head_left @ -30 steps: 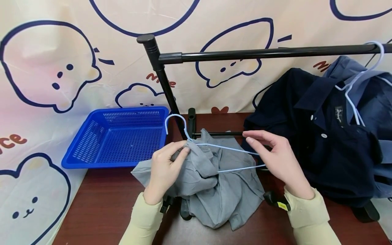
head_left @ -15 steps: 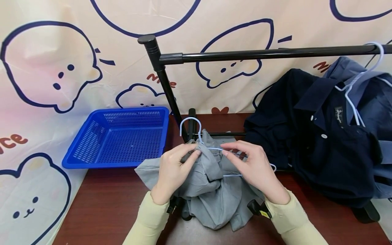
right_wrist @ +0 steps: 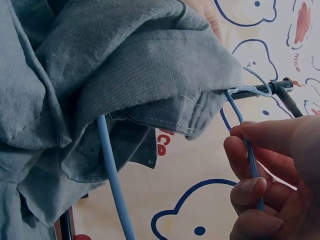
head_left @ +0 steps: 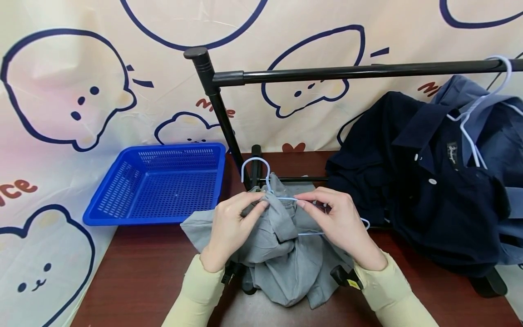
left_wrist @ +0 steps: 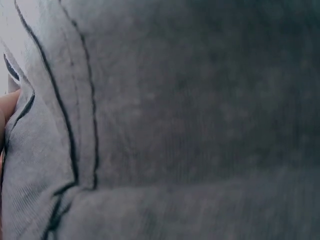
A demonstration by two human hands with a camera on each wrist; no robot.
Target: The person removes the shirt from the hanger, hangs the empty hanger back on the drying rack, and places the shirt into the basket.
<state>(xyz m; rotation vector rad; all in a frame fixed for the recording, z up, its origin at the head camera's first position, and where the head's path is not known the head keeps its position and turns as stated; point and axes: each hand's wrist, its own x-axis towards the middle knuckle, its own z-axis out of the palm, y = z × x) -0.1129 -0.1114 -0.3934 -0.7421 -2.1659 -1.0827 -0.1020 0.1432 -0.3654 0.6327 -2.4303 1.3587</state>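
A light blue hanger (head_left: 256, 159) is partly inside a grey shirt (head_left: 282, 277), its hook standing up above the collar. My left hand (head_left: 233, 227) pinches the shirt's collar just beneath the hook. On the other side, my right hand (head_left: 341, 222) pinches the hanger's upper arm between thumb and fingers. The right wrist view shows those fingers (right_wrist: 250, 192) curled round the blue arm, with the lower bar (right_wrist: 112, 175) coming out from under the collar (right_wrist: 165, 65). Grey cloth (left_wrist: 150, 125) fills nearly all of the left wrist view. The hanger's left part is hidden in the shirt.
A black clothes rack (head_left: 327, 73) spans the back. From its rail, at the right, a dark navy shirt (head_left: 376, 150) hangs on a light hanger (head_left: 470, 118), with a blue garment (head_left: 461, 88) behind. A blue basket (head_left: 175, 220) stands at the left on the brown table (head_left: 143, 272).
My right hand has moved left from the hanger's outer end and now pinches its upper arm near the collar. The hook, shirt collar and left hand have shifted slightly right.
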